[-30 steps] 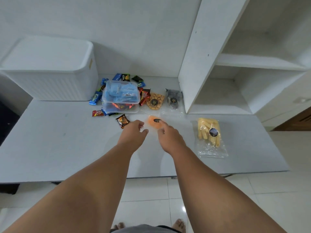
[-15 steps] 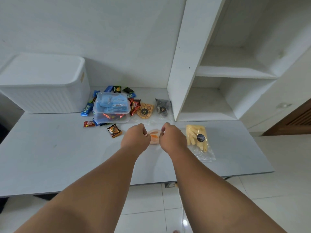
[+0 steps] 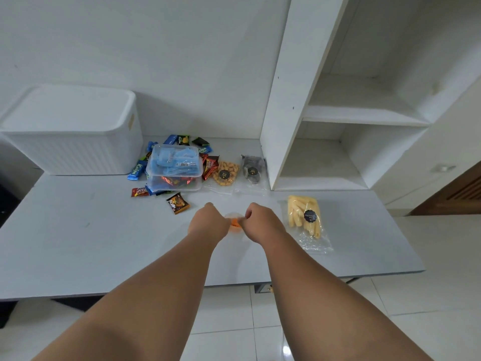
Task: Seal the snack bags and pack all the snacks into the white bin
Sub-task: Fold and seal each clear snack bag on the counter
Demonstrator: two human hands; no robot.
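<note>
Snack bag (image 3: 235,224) of orange pieces, well right of the bin (image 3: 75,149): left hand (image 3: 208,225) and right hand (image 3: 261,225) pinch its opposite edges, probably to press the seal.

The left hand (image 3: 208,224) and right hand (image 3: 261,225) cover most of the orange bag (image 3: 235,224), their fingertips out of sight. The clear boxes (image 3: 174,165) hide some wrappers (image 3: 137,170). The white bin (image 3: 78,136) is cut off at the left edge; the bag labels are too small to read

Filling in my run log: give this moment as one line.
step: sealing | left hand: pinches orange snack bag | right hand: pinches same bag | white bin: lid on
</note>
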